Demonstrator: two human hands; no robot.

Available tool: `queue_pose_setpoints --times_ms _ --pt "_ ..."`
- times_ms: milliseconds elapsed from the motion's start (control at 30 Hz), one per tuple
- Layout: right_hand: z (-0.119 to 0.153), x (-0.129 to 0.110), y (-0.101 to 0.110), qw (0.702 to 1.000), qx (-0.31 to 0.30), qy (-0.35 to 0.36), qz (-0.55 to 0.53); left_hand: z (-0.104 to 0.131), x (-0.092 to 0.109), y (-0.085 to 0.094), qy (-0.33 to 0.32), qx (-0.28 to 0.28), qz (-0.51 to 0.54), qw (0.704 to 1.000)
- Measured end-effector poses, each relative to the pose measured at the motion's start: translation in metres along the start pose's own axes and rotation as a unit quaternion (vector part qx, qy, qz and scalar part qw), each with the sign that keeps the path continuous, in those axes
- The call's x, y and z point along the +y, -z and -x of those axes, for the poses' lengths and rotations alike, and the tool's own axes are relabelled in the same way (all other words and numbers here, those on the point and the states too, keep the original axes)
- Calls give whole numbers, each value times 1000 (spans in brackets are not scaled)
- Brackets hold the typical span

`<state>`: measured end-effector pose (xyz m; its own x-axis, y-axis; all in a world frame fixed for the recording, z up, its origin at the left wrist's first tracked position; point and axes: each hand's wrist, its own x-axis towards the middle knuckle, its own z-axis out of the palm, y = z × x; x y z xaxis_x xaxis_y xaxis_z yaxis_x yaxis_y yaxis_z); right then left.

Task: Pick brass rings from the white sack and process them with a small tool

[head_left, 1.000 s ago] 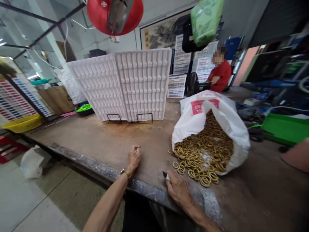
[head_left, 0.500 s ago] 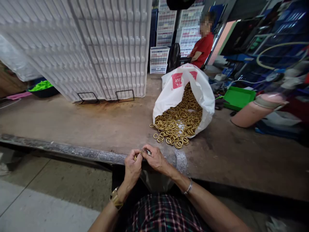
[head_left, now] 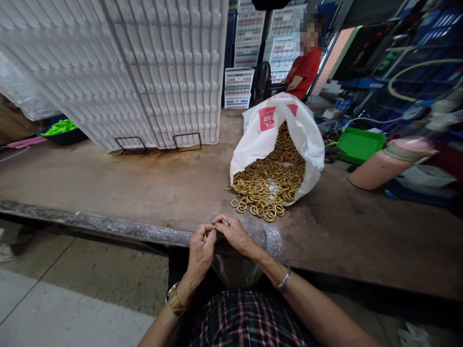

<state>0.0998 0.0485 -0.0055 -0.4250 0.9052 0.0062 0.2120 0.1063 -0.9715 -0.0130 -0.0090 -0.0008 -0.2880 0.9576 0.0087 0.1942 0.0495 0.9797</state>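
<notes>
At the table's front edge, my left hand [head_left: 201, 248] is closed on a gold ring [head_left: 205, 237], partly hidden by the fingers. My right hand [head_left: 234, 236] meets it fingertip to fingertip, pinching a small silvery blade-like tool [head_left: 224, 222] whose kind I cannot make out. Just beyond the hands lies a white plastic bag [head_left: 253, 140] with red print, tipped on its side with its mouth toward me. Many gold rings [head_left: 268, 185] fill it and spill out onto the table.
Tall stacked ribbed plastic trays [head_left: 173, 72] stand on the wooden table [head_left: 126, 183] at the left, beside a bowl of green pieces [head_left: 61, 129]. To the right are a green tray [head_left: 361, 145] and a pink bottle [head_left: 388, 164]. A person in red [head_left: 306, 72] is at the back.
My hands have shifted slightly at the table edge, fingertips still together. The view has moved a little; the bag and rings stay put.
</notes>
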Motion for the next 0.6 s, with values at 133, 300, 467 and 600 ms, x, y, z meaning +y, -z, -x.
queue_pose_setpoints --times_ms 133,300,467,600 --pt "-2 2 -2 1000 9 -19 -2 0 2 3 70 -43 59 995" --pt "-2 3 -4 1000 9 -21 -6 -1 0 6 109 -72 102 986" --pt "-2 -1 -4 999 6 -26 -23 -2 -5 9 115 -105 135 978" --pt "-2 -5 -3 999 4 -24 -32 -1 -3 10 151 -123 216 957"
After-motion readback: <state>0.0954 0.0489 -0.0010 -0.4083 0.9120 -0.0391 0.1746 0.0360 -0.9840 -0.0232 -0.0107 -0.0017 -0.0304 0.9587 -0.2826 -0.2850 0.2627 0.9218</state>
